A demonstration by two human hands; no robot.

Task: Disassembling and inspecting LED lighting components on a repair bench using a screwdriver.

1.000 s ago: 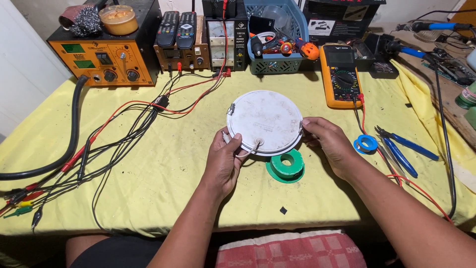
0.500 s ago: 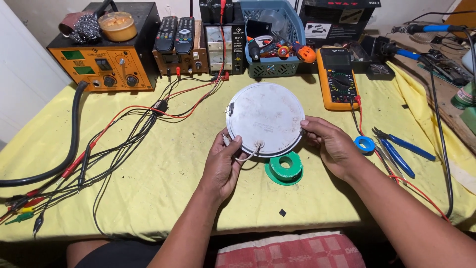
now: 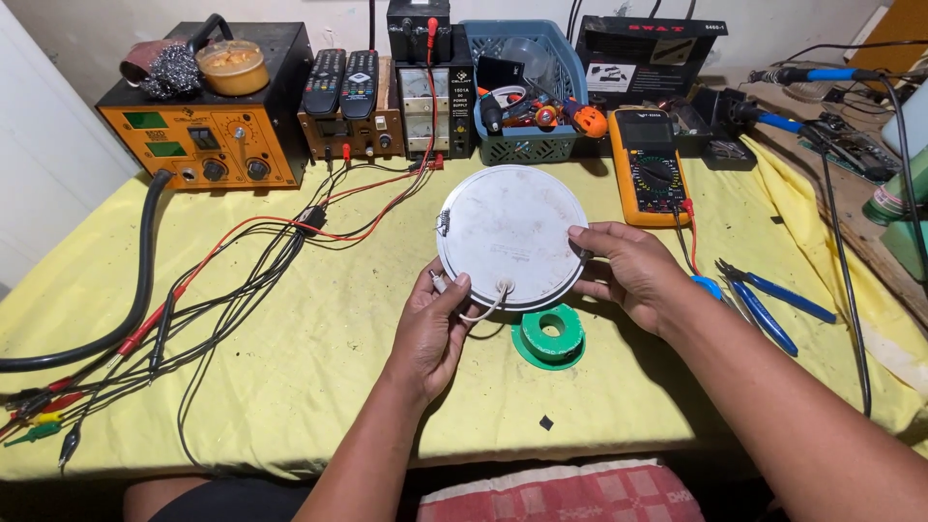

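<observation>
Disc (image 3: 510, 232): I see it held flat above the yellow cloth (image 3: 290, 367), my left hand (image 3: 435, 329) clamped on its near edge by the white wire (image 3: 483, 307), right hand (image 3: 628, 271) gripping its right rim, green spool (image 3: 551, 333) beneath.

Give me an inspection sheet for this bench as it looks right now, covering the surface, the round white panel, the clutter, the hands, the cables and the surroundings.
Surface: yellow cloth covers the bench, wrinkled, with a small dark speck near the front edge.
Job's things: round white panel held tilted above the cloth; short white lead hangs from its lower edge.
Clutter: green solder spool under the panel; yellow multimeter; blue-handled pliers; blue basket of tools.
Grippers: left hand grips the panel's lower left rim; right hand holds its right rim, fingers on the face.
Cables: red and black test leads sprawl left; thick black hose.
Surroundings: orange-fronted bench unit; two remote controls.
</observation>
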